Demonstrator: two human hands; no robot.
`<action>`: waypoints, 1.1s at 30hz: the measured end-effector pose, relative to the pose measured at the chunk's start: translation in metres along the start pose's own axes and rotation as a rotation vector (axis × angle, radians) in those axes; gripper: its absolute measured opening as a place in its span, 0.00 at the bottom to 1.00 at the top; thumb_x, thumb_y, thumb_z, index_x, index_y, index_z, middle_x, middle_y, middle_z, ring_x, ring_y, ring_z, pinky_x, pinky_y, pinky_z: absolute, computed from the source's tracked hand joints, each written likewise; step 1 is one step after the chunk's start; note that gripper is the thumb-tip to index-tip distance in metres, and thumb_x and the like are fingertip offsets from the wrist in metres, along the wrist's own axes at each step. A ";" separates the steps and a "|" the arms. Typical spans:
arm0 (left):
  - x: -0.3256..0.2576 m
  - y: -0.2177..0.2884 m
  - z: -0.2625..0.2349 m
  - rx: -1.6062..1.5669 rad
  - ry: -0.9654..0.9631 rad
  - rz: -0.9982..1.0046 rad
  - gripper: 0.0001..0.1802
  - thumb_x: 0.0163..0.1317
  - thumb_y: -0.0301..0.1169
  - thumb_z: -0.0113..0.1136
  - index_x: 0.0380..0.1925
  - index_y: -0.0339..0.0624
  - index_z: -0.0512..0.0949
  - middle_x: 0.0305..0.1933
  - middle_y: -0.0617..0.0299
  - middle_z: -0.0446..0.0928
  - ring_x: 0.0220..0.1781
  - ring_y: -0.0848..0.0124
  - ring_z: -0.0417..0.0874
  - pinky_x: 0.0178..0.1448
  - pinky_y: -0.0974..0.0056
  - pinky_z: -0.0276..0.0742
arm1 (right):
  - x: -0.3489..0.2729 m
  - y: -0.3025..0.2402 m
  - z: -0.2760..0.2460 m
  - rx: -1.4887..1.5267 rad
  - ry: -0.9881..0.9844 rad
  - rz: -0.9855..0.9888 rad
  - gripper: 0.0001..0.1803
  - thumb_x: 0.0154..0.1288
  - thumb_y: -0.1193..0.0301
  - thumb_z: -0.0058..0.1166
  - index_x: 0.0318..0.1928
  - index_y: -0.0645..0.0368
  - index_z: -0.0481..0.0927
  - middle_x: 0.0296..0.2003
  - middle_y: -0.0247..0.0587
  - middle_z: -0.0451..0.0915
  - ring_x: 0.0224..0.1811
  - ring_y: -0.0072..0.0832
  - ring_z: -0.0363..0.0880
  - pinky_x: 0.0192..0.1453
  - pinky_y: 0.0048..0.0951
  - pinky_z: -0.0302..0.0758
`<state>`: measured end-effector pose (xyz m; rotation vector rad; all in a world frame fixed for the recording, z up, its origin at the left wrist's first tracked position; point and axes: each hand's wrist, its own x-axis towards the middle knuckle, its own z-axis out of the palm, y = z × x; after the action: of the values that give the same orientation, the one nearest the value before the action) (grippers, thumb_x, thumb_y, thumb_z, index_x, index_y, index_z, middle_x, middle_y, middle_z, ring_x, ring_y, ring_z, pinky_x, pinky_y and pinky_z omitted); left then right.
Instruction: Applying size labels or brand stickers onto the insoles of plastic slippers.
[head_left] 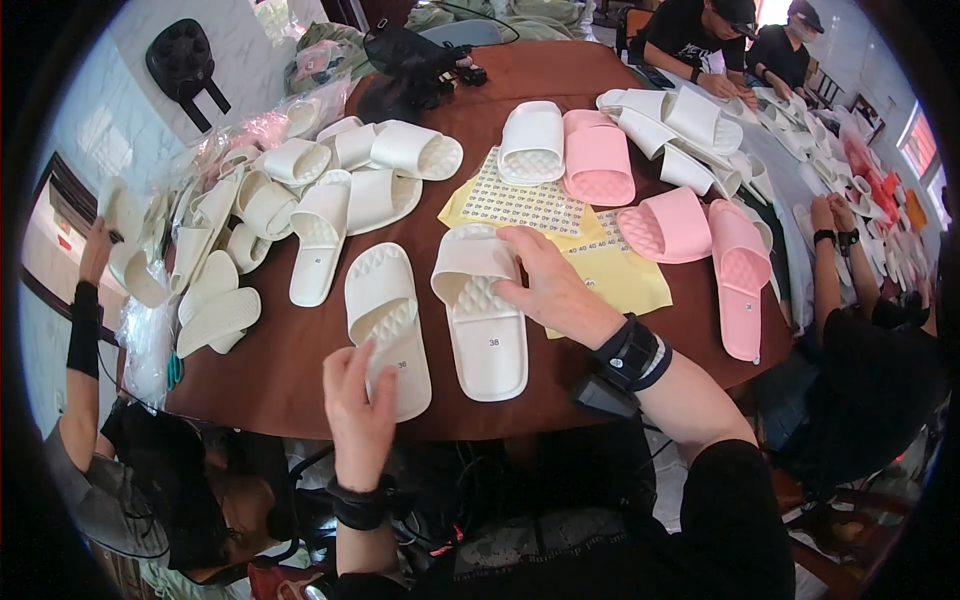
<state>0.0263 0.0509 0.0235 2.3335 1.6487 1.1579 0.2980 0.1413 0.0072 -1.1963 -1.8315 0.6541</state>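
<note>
The right white slipper [490,355] sits just left of the right hand [560,285], toe facing away from the person, long axis running near to far. That hand bends over its strap, thumb apart from fingers; whether it grips, I cannot tell. The left hand [360,415], loosely open, hovers at the left white slipper [382,300], which points likewise. Far left of it, a clear plastic bag [145,340] has indistinct contents.

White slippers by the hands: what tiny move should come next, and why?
Perhaps the left hand should nudge the left white slipper toward the right white slipper: a gap shows between them, the left one sits slightly lower in view, and that hand is close by.
</note>
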 end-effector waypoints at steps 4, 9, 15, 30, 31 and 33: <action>0.001 -0.020 -0.007 -0.064 -0.095 -0.361 0.28 0.60 0.27 0.64 0.61 0.33 0.71 0.57 0.48 0.71 0.53 0.55 0.76 0.54 0.57 0.75 | 0.005 0.002 0.000 -0.101 -0.029 -0.071 0.29 0.60 0.73 0.56 0.63 0.62 0.67 0.60 0.57 0.70 0.63 0.52 0.70 0.66 0.43 0.69; 0.027 -0.053 -0.007 -0.058 -0.133 -0.237 0.32 0.60 0.29 0.64 0.63 0.32 0.68 0.64 0.45 0.69 0.61 0.50 0.73 0.61 0.55 0.73 | 0.008 -0.006 -0.005 -0.116 -0.075 -0.021 0.28 0.59 0.77 0.53 0.62 0.61 0.68 0.58 0.56 0.73 0.58 0.52 0.74 0.61 0.42 0.73; 0.082 -0.081 -0.014 0.009 -0.321 0.009 0.33 0.57 0.30 0.65 0.63 0.35 0.68 0.64 0.44 0.70 0.64 0.45 0.71 0.66 0.54 0.70 | 0.005 -0.008 -0.006 -0.076 0.038 -0.065 0.27 0.59 0.77 0.51 0.61 0.62 0.69 0.58 0.56 0.73 0.56 0.53 0.76 0.59 0.42 0.75; 0.085 -0.061 -0.021 0.090 -0.416 -0.086 0.40 0.50 0.46 0.71 0.62 0.38 0.72 0.48 0.42 0.78 0.48 0.48 0.78 0.56 0.51 0.75 | -0.004 -0.020 -0.010 0.404 -0.074 0.249 0.34 0.60 0.74 0.54 0.69 0.61 0.64 0.32 0.40 0.79 0.24 0.22 0.78 0.25 0.25 0.77; 0.081 -0.046 -0.022 0.167 -0.355 -0.100 0.40 0.51 0.47 0.70 0.62 0.39 0.72 0.47 0.41 0.79 0.48 0.46 0.79 0.55 0.50 0.75 | -0.003 -0.009 -0.005 0.402 -0.071 0.255 0.34 0.60 0.74 0.54 0.69 0.61 0.64 0.32 0.40 0.79 0.24 0.22 0.78 0.25 0.25 0.77; 0.068 -0.031 -0.026 0.235 -0.314 -0.103 0.40 0.52 0.50 0.69 0.62 0.39 0.71 0.46 0.40 0.80 0.50 0.44 0.79 0.55 0.48 0.76 | 0.000 0.002 0.005 0.262 0.064 -0.019 0.34 0.61 0.74 0.54 0.69 0.61 0.64 0.27 0.39 0.77 0.20 0.23 0.77 0.25 0.24 0.77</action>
<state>-0.0037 0.1115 0.0644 2.3719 1.8401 0.5680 0.2947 0.1420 0.0025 -1.0137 -1.6444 0.8079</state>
